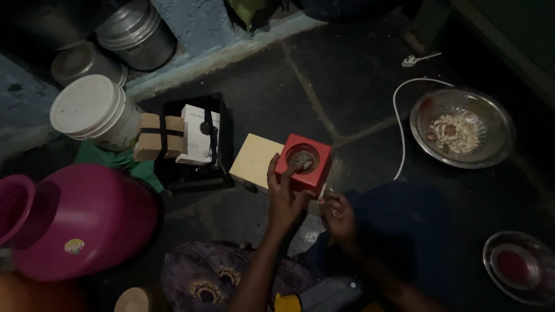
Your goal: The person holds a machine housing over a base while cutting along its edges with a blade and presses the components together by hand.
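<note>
Taking the red box (pixel 304 163) with the round well in its top as the landmark: far to its left, at the edge of the view, a large magenta plastic water pot (pixel 75 222) lies on the dark stone floor (pixel 347 75), and above that pot a white lidded bucket (pixel 92 112) stands by the blue wall, close to steel vessels (pixel 136 32) stacked in the corner. Between the bucket and the red box sits a black tray (pixel 196 173) carrying a strapped brown block (pixel 159 137) and a white carton (pixel 196 134), kept together out of the working spot. Just left of the red box, touching it, is a pale wooden block (pixel 254 160), which seems to prop the box at a tilt towards the person. The left hand (pixel 283 193) grips the box's near-left corner, thumb on the side and fingers partly spread, with a fingertip reaching into the well, where some dark, greyish matter lies. The right hand (pixel 336 215) is just below the box's lower-right corner, fingers curled narrowly; whether it pinches something small I cannot tell. Well to the right, a steel bowl (pixel 462 128) holds pale peeled pieces, beside a white cord (pixel 399 121), and a second bowl (pixel 520 267) with a reddish inside sits lower right.
</note>
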